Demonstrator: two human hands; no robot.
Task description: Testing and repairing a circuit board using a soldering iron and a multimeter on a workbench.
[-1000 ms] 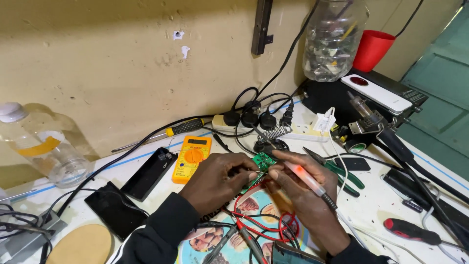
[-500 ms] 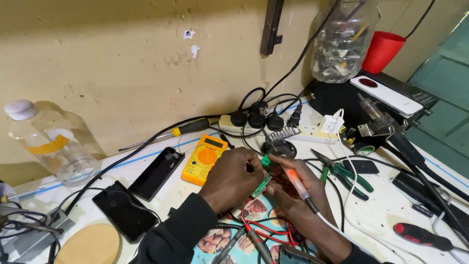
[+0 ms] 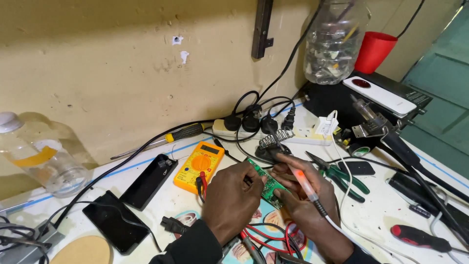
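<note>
At about 6 o'clock on the cluttered bench, the left hand (image 3: 230,195) is curled shut, pinching the near edge of a small green circuit board (image 3: 266,183) so it stays propped off the table, probably to keep its face up where the tool can get at it. The board's long axis runs from roughly 11 o'clock down to 5 o'clock. Over at 4 o'clock the right hand (image 3: 305,203) steadies the board's other side and grips a soldering iron (image 3: 305,185) pen-style, tip aimed up toward 11.
</note>
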